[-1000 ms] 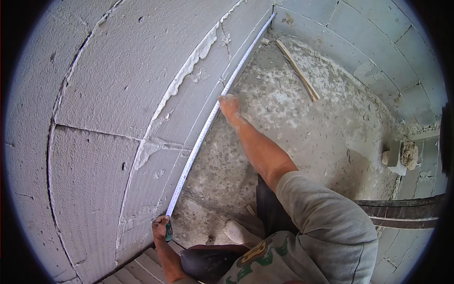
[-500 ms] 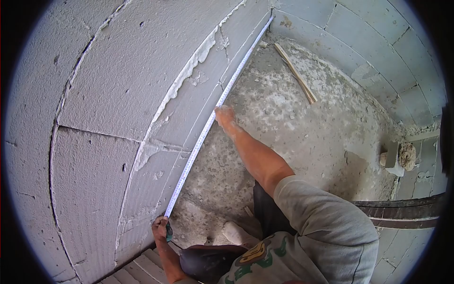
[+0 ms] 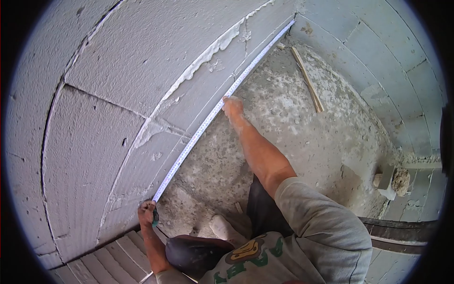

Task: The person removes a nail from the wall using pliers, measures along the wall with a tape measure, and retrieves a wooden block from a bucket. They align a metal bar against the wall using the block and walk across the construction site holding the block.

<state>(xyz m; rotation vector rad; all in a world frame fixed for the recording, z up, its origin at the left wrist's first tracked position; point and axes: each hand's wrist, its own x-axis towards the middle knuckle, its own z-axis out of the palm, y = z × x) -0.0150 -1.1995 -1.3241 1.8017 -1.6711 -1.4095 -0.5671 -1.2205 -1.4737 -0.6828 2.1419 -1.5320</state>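
Note:
A long white tape blade (image 3: 194, 137) runs along the base of the block wall (image 3: 111, 71), from the far corner to the lower left. My left hand (image 3: 146, 213) is closed round the dark green tape measure case (image 3: 155, 217), where the blade comes out. Partway up the blade, my right hand (image 3: 231, 108) pinches its edge with closed fingers, beside the wall. The far end of the blade reaches the corner where two walls meet.
A wooden strip (image 3: 308, 80) lies on the rough, dusty floor (image 3: 283, 132). At the right are a rough lump (image 3: 401, 182) beside a pale block and a dark curved beam (image 3: 402, 232). Grey blocks (image 3: 113, 262) lie at the lower left.
The view has shifted and turned, so the wall corner appears farther right. My right hand has moved slightly down the blade toward my left hand, which still holds the case.

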